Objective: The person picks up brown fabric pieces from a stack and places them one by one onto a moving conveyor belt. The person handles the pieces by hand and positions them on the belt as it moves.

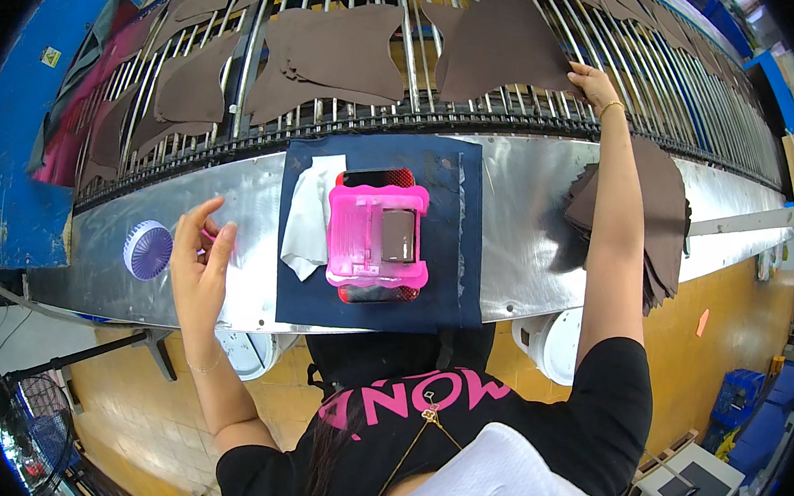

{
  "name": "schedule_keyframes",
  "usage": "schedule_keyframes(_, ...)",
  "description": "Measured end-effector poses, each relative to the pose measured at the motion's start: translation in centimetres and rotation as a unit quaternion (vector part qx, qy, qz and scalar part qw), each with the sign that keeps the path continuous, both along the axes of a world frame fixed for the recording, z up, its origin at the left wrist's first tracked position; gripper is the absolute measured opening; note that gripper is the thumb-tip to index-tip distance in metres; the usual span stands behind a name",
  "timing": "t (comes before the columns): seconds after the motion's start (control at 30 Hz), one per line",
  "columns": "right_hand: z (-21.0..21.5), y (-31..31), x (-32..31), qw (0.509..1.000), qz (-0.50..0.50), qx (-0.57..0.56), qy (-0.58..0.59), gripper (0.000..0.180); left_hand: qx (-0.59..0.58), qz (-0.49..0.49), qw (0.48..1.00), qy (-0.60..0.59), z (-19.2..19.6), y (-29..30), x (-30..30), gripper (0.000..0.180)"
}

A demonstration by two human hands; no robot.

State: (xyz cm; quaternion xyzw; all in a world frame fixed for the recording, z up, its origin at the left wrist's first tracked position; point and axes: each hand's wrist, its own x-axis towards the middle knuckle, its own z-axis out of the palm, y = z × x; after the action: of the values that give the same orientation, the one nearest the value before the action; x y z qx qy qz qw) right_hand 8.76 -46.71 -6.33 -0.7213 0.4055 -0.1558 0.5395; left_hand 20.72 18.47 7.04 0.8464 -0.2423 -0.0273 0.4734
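Note:
My right hand (595,84) reaches far out over the rack of metal bars and pinches the right edge of a dark brown flat cut piece (504,50). This piece lies across the bars and has curved sides. Above the left part of the metal table, my left hand (199,268) is raised with curled fingers. A small bit of pink shows between its thumb and fingers, too little to name. Between my arms, a pink plastic tray (351,235) holds a brown block (399,236) and sits on a red-and-black base (379,294).
Under the tray is a dark blue mat (444,299) with a white cloth (310,221). A purple round fan (148,250) stands at the left. Stacked brown pieces (659,224) overhang the table's right side. More brown pieces (329,53) lie on the chain-edged rack. White buckets (559,342) stand below.

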Motion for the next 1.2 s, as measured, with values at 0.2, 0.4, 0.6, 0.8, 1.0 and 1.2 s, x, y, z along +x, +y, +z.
schedule_keyframes(0.2, -4.2, -2.3, 1.5, 0.992, -0.008, -0.116, 0.041, 0.038, -0.002, 0.011, 1.000, 0.020, -0.6, 0.6, 0.2, 0.028)
schedule_keyframes(0.4, 1.1, 1.6, 1.8, 0.932, 0.035, -0.337, 0.133, 0.053, 0.012, 0.007, 1.000, -0.018, -0.1, -0.3, -0.2, 0.029)
schedule_keyframes(0.6, 11.5, 8.7, -12.1, 0.939, 0.034, -0.340, 0.047, 0.043, -0.032, -0.039, 0.998, -0.022, -1.7, -1.5, 0.5, 0.024)
schedule_keyframes(0.8, 8.3, 14.7, -29.1, 0.764, -0.298, -0.422, 0.386, 0.064, -0.089, -0.024, 0.994, 0.052, -2.1, -2.3, 0.2, 0.022)
schedule_keyframes(1.0, 2.3, 17.7, -34.3, 0.792, -0.300, -0.378, 0.375, 0.060, -0.109, -0.084, 0.990, 0.040, -2.8, -4.4, -0.4, 0.027)
schedule_keyframes(1.2, 6.0, 17.3, -32.1, 0.792, -0.277, -0.306, 0.450, 0.056, -0.083, -0.084, 0.993, 0.017, -2.4, -4.0, -1.3, 0.032)
